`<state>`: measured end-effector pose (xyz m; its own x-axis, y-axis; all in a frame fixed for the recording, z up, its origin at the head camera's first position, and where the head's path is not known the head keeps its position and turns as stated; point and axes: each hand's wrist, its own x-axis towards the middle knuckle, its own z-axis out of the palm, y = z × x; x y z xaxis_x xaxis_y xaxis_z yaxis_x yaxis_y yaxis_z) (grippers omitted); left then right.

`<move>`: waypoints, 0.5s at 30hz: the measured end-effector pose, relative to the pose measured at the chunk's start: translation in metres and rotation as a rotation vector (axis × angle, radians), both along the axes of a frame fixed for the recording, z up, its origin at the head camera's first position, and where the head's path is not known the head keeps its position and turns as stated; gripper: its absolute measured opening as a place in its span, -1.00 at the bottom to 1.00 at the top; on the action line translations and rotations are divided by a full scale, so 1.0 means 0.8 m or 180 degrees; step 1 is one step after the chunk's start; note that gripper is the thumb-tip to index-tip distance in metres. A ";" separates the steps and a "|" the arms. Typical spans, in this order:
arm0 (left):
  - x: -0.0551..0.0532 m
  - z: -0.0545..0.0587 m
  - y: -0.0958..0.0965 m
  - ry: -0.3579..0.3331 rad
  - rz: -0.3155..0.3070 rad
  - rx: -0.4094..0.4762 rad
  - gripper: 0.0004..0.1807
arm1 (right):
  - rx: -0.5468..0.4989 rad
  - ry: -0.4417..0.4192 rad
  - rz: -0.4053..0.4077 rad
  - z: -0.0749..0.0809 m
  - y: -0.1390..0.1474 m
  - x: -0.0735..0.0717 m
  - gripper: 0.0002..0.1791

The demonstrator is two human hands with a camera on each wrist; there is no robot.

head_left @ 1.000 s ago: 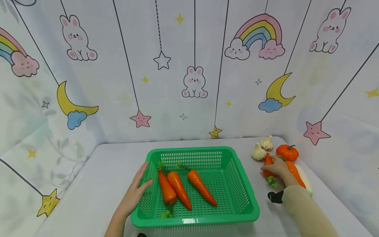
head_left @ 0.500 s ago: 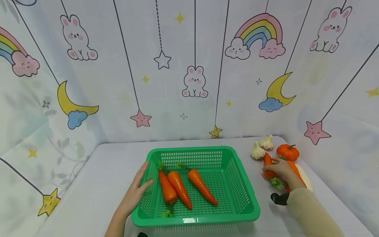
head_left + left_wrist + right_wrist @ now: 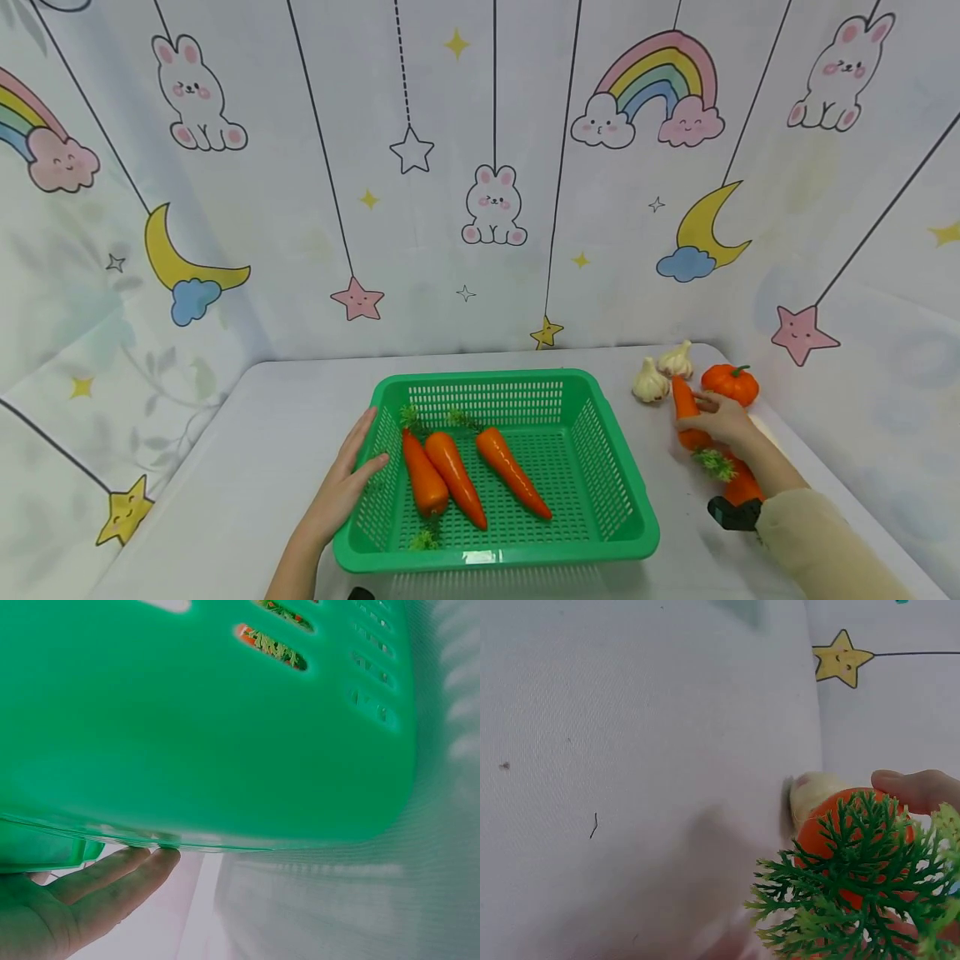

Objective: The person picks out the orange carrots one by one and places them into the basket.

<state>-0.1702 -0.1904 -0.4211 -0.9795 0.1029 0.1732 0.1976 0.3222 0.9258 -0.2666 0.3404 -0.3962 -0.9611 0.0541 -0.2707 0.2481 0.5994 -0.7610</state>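
On the right of the head view, my right hand (image 3: 723, 419) grips an orange carrot (image 3: 686, 410) between thumb and fingers. Its leafy green top (image 3: 870, 877) faces the camera in the right wrist view and covers part of the fingers. My left hand (image 3: 347, 475) lies against the left side of a green plastic basket (image 3: 495, 553), fingers straight along the rim. From below, the left wrist view has its fingertips (image 3: 161, 862) touching the basket's edge. Inside the basket are three carrots (image 3: 512, 473), some with green tops.
Two garlic bulbs (image 3: 650, 382) and a small orange pumpkin (image 3: 730, 383) sit at the table's back right. Another carrot (image 3: 741, 485) lies under the right forearm, with a white vegetable (image 3: 767, 432) mostly hidden behind it. A patterned cloth wall (image 3: 420, 250) stands behind the table.
My right hand has drawn slightly right with the carrot, its leafy end swinging right toward the forearm. The nearer garlic bulb has shifted a little left. My left hand stays in place.
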 end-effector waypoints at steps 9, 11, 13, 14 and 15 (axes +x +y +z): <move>0.000 -0.001 0.000 0.0038 -0.0024 0.0044 -0.30 | -0.0064 0.0257 0.0227 0.027 -0.022 0.013 0.04; 0.000 -0.001 0.000 0.0043 -0.0025 0.0048 -0.30 | -0.0022 0.0304 0.0284 0.033 -0.030 0.016 0.02; 0.000 -0.001 0.000 0.0042 -0.0020 0.0045 -0.31 | -0.0007 0.0338 0.0333 0.040 -0.039 0.018 0.01; 0.001 -0.001 0.000 0.0040 -0.0020 0.0043 -0.31 | -0.0003 0.0361 0.0358 0.043 -0.043 0.020 0.00; 0.000 -0.001 0.000 0.0039 -0.0018 0.0039 -0.31 | -0.0003 0.0380 0.0387 0.046 -0.048 0.021 -0.01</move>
<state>-0.1698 -0.1905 -0.4221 -0.9767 0.1063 0.1865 0.2108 0.3096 0.9272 -0.2500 0.3022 -0.3592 -0.9859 -0.0647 -0.1543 0.0817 0.6187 -0.7814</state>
